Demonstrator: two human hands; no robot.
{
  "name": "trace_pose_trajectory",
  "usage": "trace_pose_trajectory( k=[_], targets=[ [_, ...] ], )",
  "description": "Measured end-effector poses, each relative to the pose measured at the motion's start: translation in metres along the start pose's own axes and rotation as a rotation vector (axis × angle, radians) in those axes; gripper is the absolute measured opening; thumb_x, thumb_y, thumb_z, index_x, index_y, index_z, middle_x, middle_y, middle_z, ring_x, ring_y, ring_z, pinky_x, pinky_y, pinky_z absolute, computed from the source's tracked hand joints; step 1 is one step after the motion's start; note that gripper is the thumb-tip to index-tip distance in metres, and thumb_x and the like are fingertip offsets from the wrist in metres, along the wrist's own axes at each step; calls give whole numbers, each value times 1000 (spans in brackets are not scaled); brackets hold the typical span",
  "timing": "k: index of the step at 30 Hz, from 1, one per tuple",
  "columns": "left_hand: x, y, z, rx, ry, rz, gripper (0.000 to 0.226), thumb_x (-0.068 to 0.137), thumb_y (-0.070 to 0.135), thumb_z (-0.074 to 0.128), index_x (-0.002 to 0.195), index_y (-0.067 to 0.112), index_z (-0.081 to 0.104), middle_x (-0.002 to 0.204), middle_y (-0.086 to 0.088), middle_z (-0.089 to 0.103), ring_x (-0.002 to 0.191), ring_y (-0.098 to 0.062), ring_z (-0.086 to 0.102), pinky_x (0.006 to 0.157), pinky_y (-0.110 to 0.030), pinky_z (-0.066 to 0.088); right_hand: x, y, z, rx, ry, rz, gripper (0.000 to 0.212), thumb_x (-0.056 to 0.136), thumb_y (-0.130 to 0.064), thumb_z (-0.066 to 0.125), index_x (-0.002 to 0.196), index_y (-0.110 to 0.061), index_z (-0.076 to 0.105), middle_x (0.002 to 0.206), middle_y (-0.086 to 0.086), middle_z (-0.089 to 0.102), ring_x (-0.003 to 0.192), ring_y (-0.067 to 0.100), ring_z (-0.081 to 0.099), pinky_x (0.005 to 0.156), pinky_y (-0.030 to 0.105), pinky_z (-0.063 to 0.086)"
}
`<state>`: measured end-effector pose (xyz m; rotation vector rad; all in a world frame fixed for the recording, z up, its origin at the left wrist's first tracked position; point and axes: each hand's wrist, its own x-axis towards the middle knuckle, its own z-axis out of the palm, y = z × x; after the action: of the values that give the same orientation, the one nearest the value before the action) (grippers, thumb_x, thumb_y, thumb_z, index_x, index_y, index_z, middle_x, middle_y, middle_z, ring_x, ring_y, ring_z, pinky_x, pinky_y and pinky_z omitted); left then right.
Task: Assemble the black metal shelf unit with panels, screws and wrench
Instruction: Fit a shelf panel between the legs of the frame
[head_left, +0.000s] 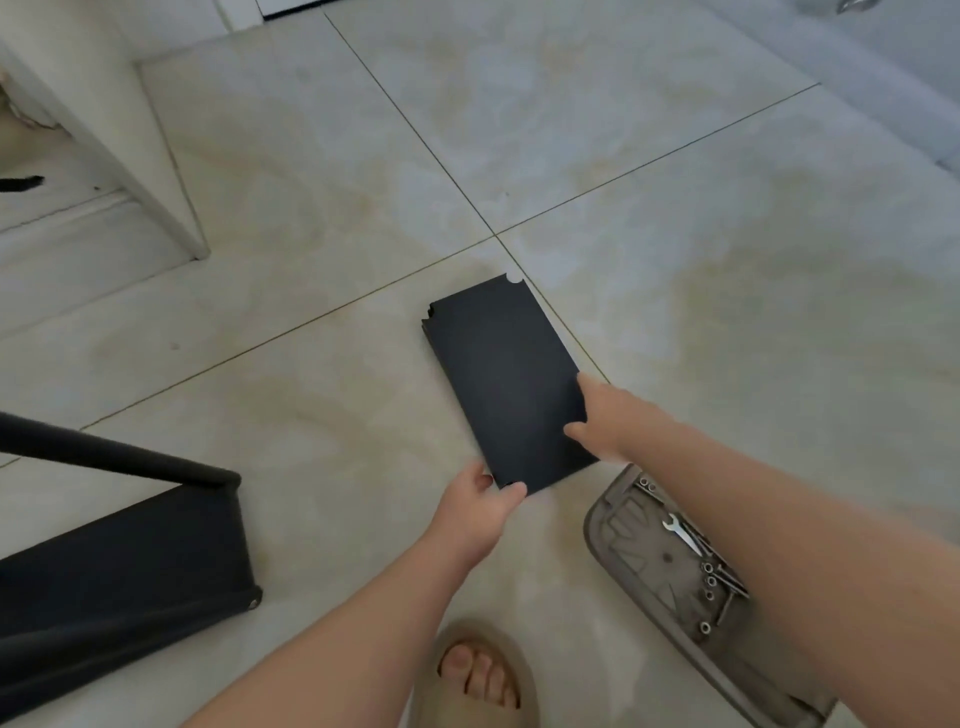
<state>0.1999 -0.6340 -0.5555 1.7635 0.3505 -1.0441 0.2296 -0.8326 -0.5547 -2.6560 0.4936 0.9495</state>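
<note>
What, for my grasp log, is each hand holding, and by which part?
Both hold the black panel: the left hand pinches its near corner, and the right hand holds its right edge close to that end.

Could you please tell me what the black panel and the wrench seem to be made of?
The black panel: likely sheet metal with a matte black coating; thin, flat, no glare. The wrench: bare steel by the look, bright silvery shine.

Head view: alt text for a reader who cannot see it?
The left hand and right hand grip the near end of a black panel over a tiled floor. A part-built black shelf frame lies left; a grey tray with wrench and screws sits right.
</note>
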Motion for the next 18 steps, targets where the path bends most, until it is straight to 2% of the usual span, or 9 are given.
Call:
trace_pose_trajectory(
  k=[2, 5, 7, 9, 11, 13, 16, 18],
  targets=[
    [8, 2, 2, -28, -4, 9, 31, 97, 19, 59, 128, 23, 55, 116, 12, 64, 95, 2, 58, 89, -29, 47, 4, 0, 1, 58, 4, -6, 42, 99, -36, 53, 135, -20, 40, 120, 4, 60, 108, 29, 58, 97, 45, 48],
    [16, 2, 1, -37, 77, 12, 15, 96, 18, 61, 110, 22, 59, 99, 12, 66, 85, -2, 59, 87, -32, 50, 5, -3, -3, 132, 56, -11, 42, 99, -34, 51, 136, -17, 43, 118, 7, 61, 105, 31, 58, 92, 42, 50],
    [16, 4, -1, -43, 194, 24, 14, 94, 20, 64, 102, 22, 53, 100, 6, 67, 82, -9, 60, 81, -32, 49, 3, -5, -6, 222, 87, -1, 45, 99, -33, 52, 140, -15, 44, 124, 10, 62, 102, 30, 56, 87, 38, 49],
    [12, 10, -5, -71, 299, 33, 22, 91, 25, 67, 98, 22, 47, 103, 1, 65, 89, -15, 63, 84, -36, 51, -4, -12, -12, 363, 131, 9, 50, 99, -31, 54, 145, -13, 43, 128, 12, 60, 99, 28, 54, 82, 34, 47],
    [4, 19, -12, -114, 315, 37, 26, 87, 26, 70, 96, 22, 46, 104, -3, 66, 94, -21, 67, 91, -42, 54, -13, -20, -20, 511, 195, 34, 54, 99, -27, 56, 148, -11, 42, 129, 11, 61, 96, 25, 53, 82, 32, 46],
    [-9, 29, -22, -141, 301, 44, 30, 85, 26, 72, 103, 21, 48, 100, -3, 68, 94, -23, 69, 92, -44, 54, -23, -25, -29, 642, 274, 68, 56, 98, -24, 57, 150, -10, 42, 120, 6, 63, 97, 24, 56, 84, 31, 45],
    [-38, 42, -38, -163, 290, 99, 38, 86, 22, 73, 115, 16, 50, 96, -4, 69, 90, -20, 71, 93, -43, 55, -45, -26, -48, 827, 331, 101, 56, 93, -21, 63, 145, -9, 48, 112, 2, 66, 105, 29, 64, 93, 41, 53],
    [-62, 53, -48, -138, 284, 153, 39, 85, 21, 74, 117, 16, 51, 96, -4, 70, 89, -19, 72, 94, -43, 55, -65, -26, -64, 971, 342, 114, 54, 91, -19, 67, 141, -7, 52, 115, 4, 65, 102, 29, 65, 85, 41, 56]
  ],
)
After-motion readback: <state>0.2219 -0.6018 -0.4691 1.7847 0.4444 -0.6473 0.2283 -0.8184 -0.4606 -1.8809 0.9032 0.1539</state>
